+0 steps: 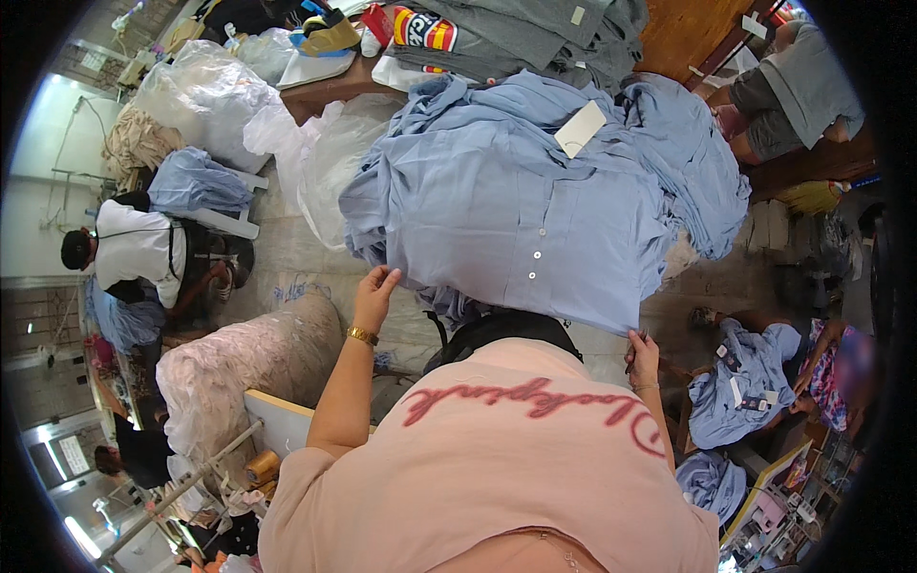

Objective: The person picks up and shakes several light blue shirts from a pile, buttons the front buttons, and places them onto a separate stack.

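Observation:
A light blue shirt (478, 220) lies spread on top of a heap of blue garments (688, 162), its small white buttons showing near the front edge. My left hand (375, 294), with a gold watch at the wrist, pinches the shirt's near left corner. At the near right corner, my right hand (643, 361) grips the hem between thumb and fingers, and the cloth is drawn out to a point there. On the far part of the pile rests a pale rectangular card (580, 129).
Grey garments (535, 38) are heaped behind the pile. Clear plastic bags (325, 162) hang at its left. A large plastic-wrapped bundle (253, 372) stands at my left. Several people work around me, including one in a white shirt (138, 244) and one handling blue garments (740, 387).

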A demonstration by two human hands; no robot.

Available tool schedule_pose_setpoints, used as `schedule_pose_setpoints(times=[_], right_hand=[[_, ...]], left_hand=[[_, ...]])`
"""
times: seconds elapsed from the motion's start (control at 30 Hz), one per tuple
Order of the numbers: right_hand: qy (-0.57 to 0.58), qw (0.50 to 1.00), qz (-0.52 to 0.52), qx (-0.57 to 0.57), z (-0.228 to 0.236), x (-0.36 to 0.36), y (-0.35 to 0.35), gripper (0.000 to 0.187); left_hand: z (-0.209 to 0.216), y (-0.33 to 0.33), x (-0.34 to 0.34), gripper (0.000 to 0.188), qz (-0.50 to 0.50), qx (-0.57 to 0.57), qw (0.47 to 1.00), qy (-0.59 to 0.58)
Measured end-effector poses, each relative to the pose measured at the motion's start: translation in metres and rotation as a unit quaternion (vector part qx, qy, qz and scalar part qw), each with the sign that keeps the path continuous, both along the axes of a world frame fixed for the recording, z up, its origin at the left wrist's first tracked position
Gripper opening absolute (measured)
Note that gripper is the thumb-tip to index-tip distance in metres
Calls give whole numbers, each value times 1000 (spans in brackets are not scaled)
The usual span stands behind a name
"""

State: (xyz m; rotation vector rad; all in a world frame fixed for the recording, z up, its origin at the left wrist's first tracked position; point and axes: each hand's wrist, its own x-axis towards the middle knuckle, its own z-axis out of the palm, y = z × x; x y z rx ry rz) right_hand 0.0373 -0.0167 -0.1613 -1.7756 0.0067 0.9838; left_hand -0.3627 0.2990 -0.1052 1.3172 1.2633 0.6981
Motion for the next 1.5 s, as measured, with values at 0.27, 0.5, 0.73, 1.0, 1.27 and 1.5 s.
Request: schedule_pose_setpoints(times=[0.27,0.5,0.73,1.0,1.27,1.5], right_hand=[[-54,998,-39,14,14,-4,-4,14],[-115,955,-173,211,99,28,32,16],[-356,882,-117,284,326,132,86,16],[-517,815,-149,217,452,183,59,24],[-543,788,-165,238,463,189,13,18],[-447,880,-88,133,394,100,-94,32]], left_hand=[[11,9,-22,21,-52,29,996,-68],[95,56,29,18,-17,56,970,-237],[285,170,160,26,-171,532,813,-162],[382,227,242,28,-251,222,879,-340],[395,212,270,31,-320,204,841,-384],[326,93,235,40,-416,356,821,-159]])
